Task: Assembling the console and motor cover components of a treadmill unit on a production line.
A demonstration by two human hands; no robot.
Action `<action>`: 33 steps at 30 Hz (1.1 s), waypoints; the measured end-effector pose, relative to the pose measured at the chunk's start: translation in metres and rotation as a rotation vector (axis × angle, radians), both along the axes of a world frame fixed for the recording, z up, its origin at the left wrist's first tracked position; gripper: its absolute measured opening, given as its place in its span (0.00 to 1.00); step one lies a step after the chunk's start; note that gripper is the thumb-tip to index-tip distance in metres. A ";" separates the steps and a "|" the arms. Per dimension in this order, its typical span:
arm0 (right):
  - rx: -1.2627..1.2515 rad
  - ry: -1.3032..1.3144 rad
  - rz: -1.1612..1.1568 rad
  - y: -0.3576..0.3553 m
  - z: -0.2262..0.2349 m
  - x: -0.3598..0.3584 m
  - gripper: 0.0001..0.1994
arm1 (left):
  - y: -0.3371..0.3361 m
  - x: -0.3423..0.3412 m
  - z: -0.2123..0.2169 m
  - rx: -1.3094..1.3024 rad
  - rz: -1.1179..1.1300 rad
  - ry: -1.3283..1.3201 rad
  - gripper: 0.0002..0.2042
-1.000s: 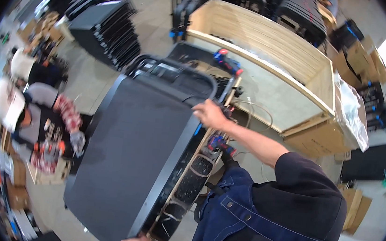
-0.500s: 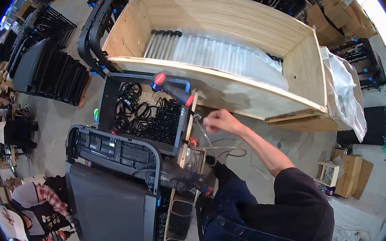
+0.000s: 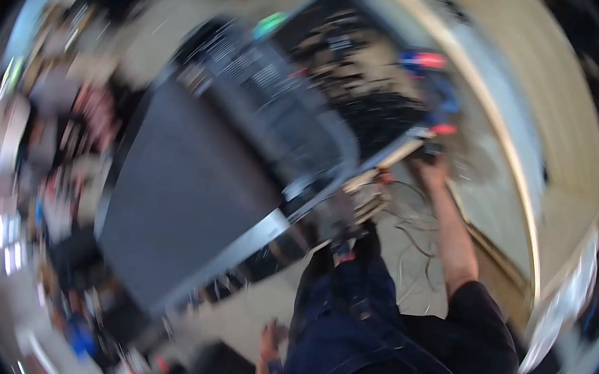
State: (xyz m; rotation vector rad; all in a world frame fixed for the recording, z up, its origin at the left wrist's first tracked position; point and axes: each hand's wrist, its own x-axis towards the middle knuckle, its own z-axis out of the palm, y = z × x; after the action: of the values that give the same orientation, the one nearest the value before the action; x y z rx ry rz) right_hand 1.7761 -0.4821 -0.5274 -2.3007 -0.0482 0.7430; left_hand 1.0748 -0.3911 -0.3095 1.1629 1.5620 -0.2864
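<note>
Motion blurs the whole view. My right hand (image 3: pixel 430 171) reaches to the wooden strip (image 3: pixel 399 154) beside the dark parts bin (image 3: pixel 310 13). Its smeared fingers meet a small dark object (image 3: pixel 431 151); whether they grip it I cannot tell. Just beyond lies a red-and-blue power tool (image 3: pixel 437 92) across the bin's rim. Black rings and small black parts (image 3: pixel 380 119) fill much of the bin. Low in the view, my left hand (image 3: pixel 272 339) hangs by my side, fingers partly apart and blurred, with nothing visible in it.
A dark machine with a broad flat panel (image 3: pixel 182 196) and a curved frame (image 3: pixel 334 132) stands left of me. A large wooden crate (image 3: pixel 511 151) rises on the right. Hoses or cables (image 3: pixel 415 236) trail over the floor. Another person's checked sleeve (image 3: pixel 96 107) shows at far left.
The view has swung round, so the bin, machine and crate appear rotated. My right hand has come from above the floor to the bin's edge. My left hand shows more fully.
</note>
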 end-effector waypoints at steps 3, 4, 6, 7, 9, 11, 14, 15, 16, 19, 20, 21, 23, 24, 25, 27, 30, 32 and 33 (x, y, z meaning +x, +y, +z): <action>0.270 0.071 -0.183 0.032 -0.044 0.008 0.23 | -0.007 0.002 -0.007 -0.173 0.663 0.086 0.25; 0.342 0.062 -0.271 0.011 -0.065 0.031 0.21 | 0.005 0.014 -0.017 -0.155 0.614 0.064 0.26; 0.527 0.031 -0.244 -0.013 -0.081 0.053 0.18 | 0.017 0.016 -0.030 -0.144 0.612 0.058 0.29; 0.583 0.045 -0.193 -0.020 -0.077 0.048 0.17 | 0.019 0.009 -0.029 -0.112 0.638 0.056 0.26; 0.481 0.055 -0.119 0.007 -0.044 0.018 0.16 | 0.025 -0.018 -0.023 -0.065 0.693 0.077 0.23; 0.421 -0.012 -0.161 0.004 0.004 0.009 0.17 | 0.041 -0.048 -0.039 0.054 0.668 0.053 0.21; 0.418 -0.045 -0.198 -0.033 0.094 0.005 0.22 | 0.087 -0.081 -0.076 0.219 0.685 0.075 0.17; 0.411 -0.073 -0.206 -0.045 0.130 -0.008 0.20 | 0.102 -0.096 -0.091 0.245 0.682 0.102 0.17; 0.468 -0.100 -0.161 -0.056 0.163 -0.020 0.19 | 0.113 -0.121 -0.108 0.239 0.691 0.083 0.17; 0.581 -0.217 -0.308 -0.066 0.247 -0.073 0.20 | 0.145 -0.181 -0.150 0.478 0.499 0.240 0.16; 0.666 -0.190 -0.316 -0.092 0.275 -0.085 0.18 | 0.161 -0.173 -0.153 0.525 0.376 0.348 0.15; 0.755 -0.151 -0.316 -0.111 0.302 -0.100 0.17 | 0.173 -0.170 -0.152 0.581 0.256 0.461 0.14; 0.873 -0.079 -0.363 -0.120 0.337 -0.147 0.16 | 0.192 -0.170 -0.154 0.554 0.245 0.497 0.14; 0.920 -0.126 -0.479 -0.112 0.346 -0.176 0.16 | 0.197 -0.171 -0.154 0.535 0.233 0.569 0.14; 1.006 -0.143 -0.544 -0.096 0.358 -0.211 0.16 | 0.203 -0.169 -0.155 0.535 0.240 0.540 0.14; 1.111 0.059 -0.446 -0.101 0.367 -0.255 0.19 | 0.212 -0.161 -0.158 0.401 0.295 0.674 0.14; 1.146 0.048 -0.558 -0.080 0.362 -0.312 0.23 | 0.211 -0.160 -0.159 0.418 0.348 0.676 0.12; 1.164 0.158 -0.482 -0.042 0.374 -0.359 0.19 | 0.212 -0.166 -0.162 0.428 0.399 0.652 0.11; 1.187 0.232 -0.379 -0.038 0.370 -0.368 0.17 | 0.214 -0.167 -0.162 0.450 0.420 0.613 0.10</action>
State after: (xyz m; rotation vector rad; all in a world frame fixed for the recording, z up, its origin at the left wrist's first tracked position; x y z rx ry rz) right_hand 1.4082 -0.5206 -0.1577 -1.0451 0.0459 0.5401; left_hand 0.9082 -0.1770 -0.4712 1.0947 2.4583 0.0028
